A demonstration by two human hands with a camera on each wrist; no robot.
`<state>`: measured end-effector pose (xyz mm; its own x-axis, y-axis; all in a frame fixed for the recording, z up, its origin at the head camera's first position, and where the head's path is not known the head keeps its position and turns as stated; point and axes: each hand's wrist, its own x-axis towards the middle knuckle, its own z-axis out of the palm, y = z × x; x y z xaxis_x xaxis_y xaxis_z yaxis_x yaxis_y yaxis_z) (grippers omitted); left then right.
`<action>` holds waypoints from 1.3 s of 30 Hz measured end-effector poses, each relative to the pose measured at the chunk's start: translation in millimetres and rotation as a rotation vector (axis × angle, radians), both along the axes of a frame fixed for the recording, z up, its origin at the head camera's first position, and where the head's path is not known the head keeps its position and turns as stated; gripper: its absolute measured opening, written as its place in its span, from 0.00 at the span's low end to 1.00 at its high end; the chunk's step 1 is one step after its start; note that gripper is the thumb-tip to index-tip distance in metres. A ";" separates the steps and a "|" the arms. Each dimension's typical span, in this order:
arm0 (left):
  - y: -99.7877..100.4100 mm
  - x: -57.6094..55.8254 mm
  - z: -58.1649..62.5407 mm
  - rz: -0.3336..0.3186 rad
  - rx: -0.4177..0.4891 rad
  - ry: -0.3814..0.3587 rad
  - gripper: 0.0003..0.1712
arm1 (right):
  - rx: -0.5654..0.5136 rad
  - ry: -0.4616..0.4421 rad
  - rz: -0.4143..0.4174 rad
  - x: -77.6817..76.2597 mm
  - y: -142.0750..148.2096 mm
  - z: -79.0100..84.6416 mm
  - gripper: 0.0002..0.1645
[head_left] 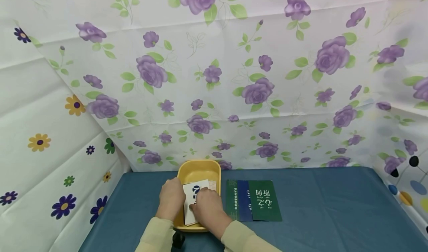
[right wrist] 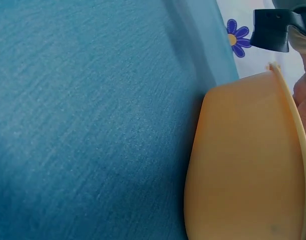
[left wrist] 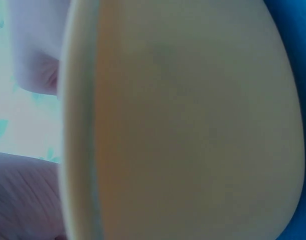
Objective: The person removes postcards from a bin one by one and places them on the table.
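Note:
A yellow plastic tray (head_left: 197, 173) stands near the back edge of the table, holding a small stack of papers. The top one is a white card (head_left: 189, 211) with a dark blue logo, lying slightly askew over a beige printed piece (head_left: 212, 185). My right hand (head_left: 211, 210) reaches over the tray's right side, thumb and curled fingers pinching the white card. Along the left rim is my left hand (head_left: 172, 199), beside the card's left edge; its fingertips are hidden behind the hand. Both wrist views mostly show the tray's outer wall (left wrist: 193, 125).
Right of the tray, a dark green booklet (head_left: 232, 207), a blue one (head_left: 244, 209) and a green one (head_left: 267, 209) with white characters overlap on the blue table cover (head_left: 321, 207). Flowered white sheeting (head_left: 227, 77) rises behind the table. A black wrist mount (head_left: 178, 239) sits by the left sleeve.

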<state>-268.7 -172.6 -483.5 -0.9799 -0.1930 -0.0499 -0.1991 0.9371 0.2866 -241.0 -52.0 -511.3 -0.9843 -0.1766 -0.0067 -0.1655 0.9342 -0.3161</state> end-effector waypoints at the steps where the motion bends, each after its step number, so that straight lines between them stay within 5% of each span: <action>1: 0.1 -0.1 0.4 0.000 0.002 -0.002 0.07 | 0.008 -0.002 -0.003 -0.5 -0.2 -0.6 0.36; 10: 0.4 0.0 0.9 0.003 -0.004 -0.003 0.08 | 0.105 0.009 -0.003 -0.7 -1.3 -2.3 0.45; 24: 0.2 -0.4 0.5 0.010 -0.003 -0.017 0.08 | 0.081 0.011 -0.008 -1.6 -0.9 -5.2 0.41; 39: 1.8 3.0 2.2 -0.018 -0.031 0.039 0.06 | 0.048 0.233 -0.056 3.0 3.1 -6.2 0.43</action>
<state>-265.7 -170.8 -481.3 -0.9844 -0.1757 -0.0058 -0.1710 0.9491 0.2644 -238.0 -49.0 -517.5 -0.9685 -0.1263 0.2144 -0.1759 0.9570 -0.2306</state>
